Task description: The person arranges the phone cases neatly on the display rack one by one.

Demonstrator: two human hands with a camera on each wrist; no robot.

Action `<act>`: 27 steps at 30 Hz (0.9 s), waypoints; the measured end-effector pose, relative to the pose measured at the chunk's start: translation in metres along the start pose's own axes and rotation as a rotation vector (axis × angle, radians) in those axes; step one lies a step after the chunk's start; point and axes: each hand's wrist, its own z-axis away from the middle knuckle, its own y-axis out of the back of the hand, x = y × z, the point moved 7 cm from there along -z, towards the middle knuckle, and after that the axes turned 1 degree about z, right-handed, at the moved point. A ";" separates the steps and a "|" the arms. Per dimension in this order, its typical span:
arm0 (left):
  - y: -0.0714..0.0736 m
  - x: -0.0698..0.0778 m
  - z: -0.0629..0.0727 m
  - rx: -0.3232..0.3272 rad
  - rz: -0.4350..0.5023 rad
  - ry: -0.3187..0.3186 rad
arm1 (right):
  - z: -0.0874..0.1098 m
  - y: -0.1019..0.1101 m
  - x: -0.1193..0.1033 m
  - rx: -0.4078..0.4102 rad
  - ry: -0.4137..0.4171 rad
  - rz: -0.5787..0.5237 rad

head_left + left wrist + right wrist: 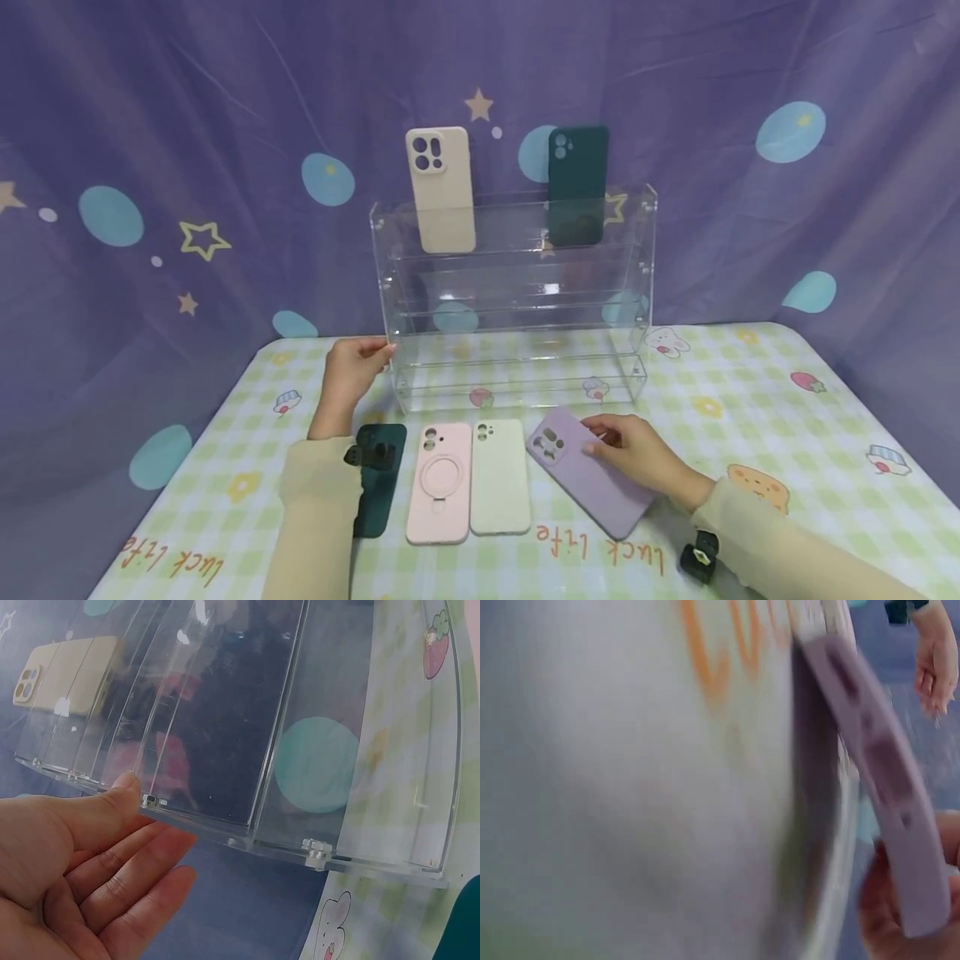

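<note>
A clear acrylic tiered display stand (517,329) is upright on the table, and my left hand (348,379) pinches its left side edge. In the left wrist view the thumb lies on that edge, while the other visible fingers bend loosely beside the panel. My right hand (641,454) grips a purple phone case (588,475) by its right edge, tilted in front of the stand. The right wrist view shows that purple case (911,847) edge-on, with part of the hand out of frame. A cream phone case (442,196) and a dark green one (577,183) stand on the top tier.
A pink phone case (440,517) with a ring and a pale green one (501,483) lie side by side before the stand. Left of them, another dark green case (375,508) is partly covered by my left sleeve. A purple curtain (225,125) hangs behind the checked tablecloth (787,433).
</note>
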 end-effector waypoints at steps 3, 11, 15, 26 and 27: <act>-0.002 0.000 0.000 0.005 -0.007 -0.005 | -0.002 0.007 0.002 -0.080 -0.003 -0.023; -0.003 0.003 0.000 0.018 -0.035 -0.027 | -0.007 0.025 -0.007 -0.298 -0.048 -0.139; -0.003 0.004 0.000 0.021 -0.035 -0.038 | -0.014 0.036 -0.022 -0.288 -0.067 -0.256; -0.001 0.001 0.000 0.018 -0.009 -0.008 | -0.056 0.061 -0.069 -0.069 -0.056 -0.387; -0.001 0.000 0.000 0.016 0.000 -0.003 | -0.060 0.063 -0.073 -0.044 -0.054 -0.404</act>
